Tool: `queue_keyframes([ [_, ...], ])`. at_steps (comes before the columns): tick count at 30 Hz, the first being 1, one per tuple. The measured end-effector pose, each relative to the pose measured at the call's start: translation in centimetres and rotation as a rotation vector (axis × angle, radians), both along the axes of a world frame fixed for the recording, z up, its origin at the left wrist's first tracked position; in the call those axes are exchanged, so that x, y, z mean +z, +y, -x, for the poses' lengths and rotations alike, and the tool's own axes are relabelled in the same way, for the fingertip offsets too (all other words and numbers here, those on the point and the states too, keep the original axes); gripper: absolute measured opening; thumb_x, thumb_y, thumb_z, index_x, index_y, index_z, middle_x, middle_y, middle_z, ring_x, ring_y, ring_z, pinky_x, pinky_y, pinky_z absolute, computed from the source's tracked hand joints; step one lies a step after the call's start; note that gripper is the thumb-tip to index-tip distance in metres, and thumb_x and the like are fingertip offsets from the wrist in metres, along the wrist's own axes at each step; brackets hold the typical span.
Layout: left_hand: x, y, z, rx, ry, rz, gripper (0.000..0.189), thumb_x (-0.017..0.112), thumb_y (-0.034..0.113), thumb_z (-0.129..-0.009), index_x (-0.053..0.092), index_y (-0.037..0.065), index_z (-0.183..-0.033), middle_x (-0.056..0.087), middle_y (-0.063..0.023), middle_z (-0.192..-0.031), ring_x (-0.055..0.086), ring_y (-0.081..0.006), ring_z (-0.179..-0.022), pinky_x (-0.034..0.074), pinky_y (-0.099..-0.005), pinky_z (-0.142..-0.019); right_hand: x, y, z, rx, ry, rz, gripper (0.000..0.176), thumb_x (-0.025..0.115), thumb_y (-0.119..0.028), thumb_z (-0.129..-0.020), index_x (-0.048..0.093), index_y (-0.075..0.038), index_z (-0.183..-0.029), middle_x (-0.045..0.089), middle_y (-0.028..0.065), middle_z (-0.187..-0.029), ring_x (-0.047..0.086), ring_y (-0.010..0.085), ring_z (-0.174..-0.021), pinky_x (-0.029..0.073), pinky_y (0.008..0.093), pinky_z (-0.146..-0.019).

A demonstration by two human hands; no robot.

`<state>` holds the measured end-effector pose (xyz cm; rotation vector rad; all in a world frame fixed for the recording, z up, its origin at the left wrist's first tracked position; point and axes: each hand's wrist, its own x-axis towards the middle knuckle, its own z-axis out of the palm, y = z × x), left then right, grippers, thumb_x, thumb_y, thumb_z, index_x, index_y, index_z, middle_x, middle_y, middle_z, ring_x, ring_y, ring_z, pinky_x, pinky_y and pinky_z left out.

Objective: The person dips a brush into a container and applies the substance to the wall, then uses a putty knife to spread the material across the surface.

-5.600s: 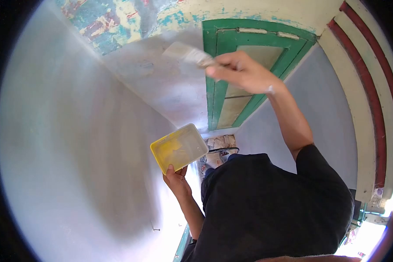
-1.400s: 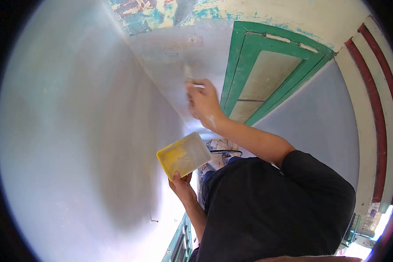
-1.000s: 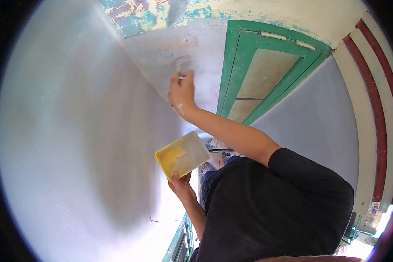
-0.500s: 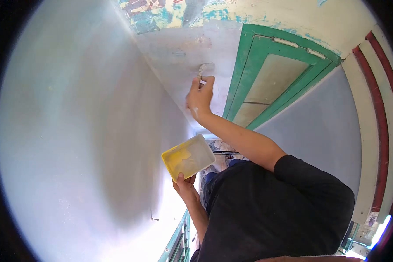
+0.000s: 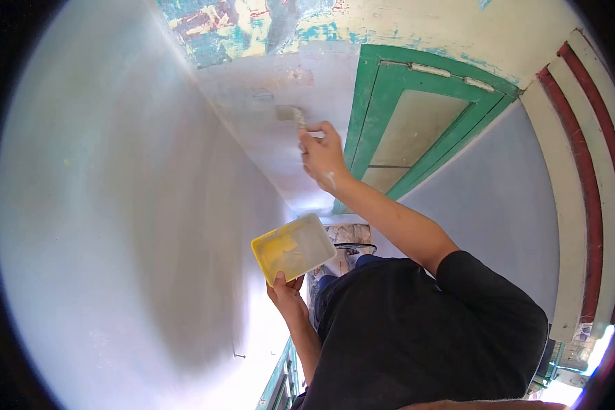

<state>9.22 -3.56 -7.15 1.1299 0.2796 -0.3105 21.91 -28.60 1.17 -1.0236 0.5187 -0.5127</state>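
Wall (image 5: 116,205): pale grey and smooth, filling the left half of the view and meeting a second grey face at a corner ahead.
Door (image 5: 417,130): green frame with cream panels, just right of that corner.
Stripes (image 5: 591,171): dark red bands on cream, far right.
Old paint (image 5: 239,24): flaking patches of blue, yellow and red above the grey area.
Shirt (image 5: 424,335): black, short-sleeved, low in the view.
Tray (image 5: 312,240): yellow, shallow and rectangular, held low at the centre, well below the brush. Its floor is coated pale grey and one end shows bare yellow.
Tray handling: it looks like thin, light plastic that may flex. Any liquid in it would run if tipped, so hold it level by the near rim with support beneath.
Right hand (image 5: 323,156): raised on an outstretched arm, fingers closed round the brush handle, a pale smear on the wrist.
Left hand (image 5: 285,292): thumb over the tray's near rim, the other fingers hidden beneath it, so it grips the tray by one edge.
Brush (image 5: 288,114): flat, pale bristles laid against the grey face just left of the door.
Brush handling: probably light, with a stiff handle and soft bristles, and possibly slick where wet. Best held on the handle close to the bristles.
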Motion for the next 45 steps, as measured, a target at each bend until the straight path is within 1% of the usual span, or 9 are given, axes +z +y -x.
queue_keyframes([
  [6, 0.2, -0.3, -0.3, -0.030, -0.032, 0.021, 0.048, 0.050, 0.028, -0.099, 0.048, -0.005, -0.134, 0.063, -0.0217, -0.125, 0.069, -0.0338, -0.110, 0.059, -0.0471, -0.096, -0.9, 0.7, 5.2, -0.388, -0.034, -0.050, 0.019, 0.066, -0.017, -0.099, 0.050, -0.012, -0.108, 0.051, 0.0007, -0.067, 0.038, 0.0057, -0.042, 0.024, 0.0257, -0.033],
  [9, 0.1, -0.3, -0.5, -0.031, -0.045, 0.031, 0.047, 0.050, 0.028, -0.099, 0.049, -0.005, -0.133, 0.064, -0.0214, -0.124, 0.069, -0.0331, -0.109, 0.059, -0.0470, -0.096, -1.6, 2.2, 5.2, -0.288, -0.022, 0.081, 0.018, 0.066, -0.018, -0.099, 0.052, -0.011, -0.107, 0.053, 0.0016, -0.069, 0.039, 0.0063, -0.044, 0.026, 0.0261, -0.035],
  [11, 0.0, -0.1, -0.3, -0.037, -0.030, 0.029, 0.047, 0.050, 0.028, -0.099, 0.049, -0.005, -0.133, 0.064, -0.0214, -0.124, 0.069, -0.0330, -0.109, 0.059, -0.0469, -0.096, -0.4, 3.5, 3.8, 0.106, -0.007, 0.090, 0.016, 0.064, -0.016, -0.099, 0.052, -0.007, -0.104, 0.054, 0.0018, -0.065, 0.044, 0.0069, -0.050, 0.029, 0.0263, -0.040],
  [15, -0.1, 0.2, -0.3, -0.036, -0.031, 0.033, 0.047, 0.051, 0.027, -0.099, 0.048, -0.005, -0.134, 0.064, -0.0217, -0.124, 0.069, -0.0335, -0.109, 0.059, -0.0472, -0.096, -1.2, 0.7, -0.3, 0.170, 0.025, 0.197, 0.016, 0.065, -0.015, -0.098, 0.053, -0.007, -0.105, 0.054, 0.0021, -0.065, 0.045, 0.0069, -0.052, 0.030, 0.0265, -0.042],
  [27, -1.5, 1.9, -0.1, 0.046, 0.014, 0.045, 0.048, 0.051, 0.025, -0.098, 0.045, -0.004, -0.136, 0.062, -0.0217, -0.126, 0.067, -0.0356, -0.112, 0.057, -0.0483, -0.098, -5.5, 2.7, 6.2, -0.359, 0.163, 0.138, 0.020, 0.056, -0.017, -0.104, 0.043, -0.004, -0.113, 0.055, 0.0048, -0.072, 0.048, 0.0098, -0.060, 0.038, 0.0292, -0.051],
  [29, -1.4, 2.1, 0.2, 0.064, 0.021, 0.062, 0.047, 0.051, 0.022, -0.097, 0.046, -0.005, -0.135, 0.062, -0.0208, -0.125, 0.068, -0.0344, -0.111, 0.057, -0.0474, -0.097, -8.5, 2.2, 2.9, -0.404, 0.086, 0.345, 0.024, 0.055, -0.024, -0.106, 0.037, -0.011, -0.115, 0.049, 0.0023, -0.068, 0.040, 0.0083, -0.045, 0.029, 0.0274, -0.036],
  [33, -1.7, 2.9, 1.0, 0.095, 0.014, 0.049, 0.048, 0.052, 0.023, -0.097, 0.046, -0.005, -0.135, 0.062, -0.0213, -0.125, 0.068, -0.0346, -0.111, 0.057, -0.0476, -0.097, -8.7, 3.0, -2.7, -0.437, 0.095, 0.626, 0.020, 0.053, -0.021, -0.105, 0.038, -0.009, -0.111, 0.051, 0.0055, -0.067, 0.043, 0.0123, -0.044, 0.032, 0.0325, -0.036],
  [39, -2.0, 3.7, 2.4, 0.120, -0.002, 0.026, 0.053, 0.052, 0.030, -0.097, 0.044, -0.003, -0.138, 0.063, -0.0223, -0.126, 0.068, -0.0351, -0.112, 0.058, -0.0476, -0.096, -4.2, 6.7, -7.2, -0.063, 0.188, 0.187, 0.022, 0.059, -0.019, -0.102, 0.041, -0.008, -0.109, 0.053, 0.0071, -0.068, 0.044, 0.0145, -0.043, 0.032, 0.0340, -0.035],
  [45, -2.0, 3.0, 2.1, 0.090, -0.026, 0.058, 0.052, 0.053, 0.028, -0.097, 0.045, -0.002, -0.138, 0.064, -0.0217, -0.126, 0.069, -0.0346, -0.110, 0.059, -0.0471, -0.095, -5.2, 6.2, -5.3, 0.260, 0.097, 0.219, 0.025, 0.065, -0.021, -0.099, 0.045, -0.010, -0.109, 0.053, 0.0042, -0.070, 0.044, 0.0113, -0.046, 0.030, 0.0309, -0.034],
])
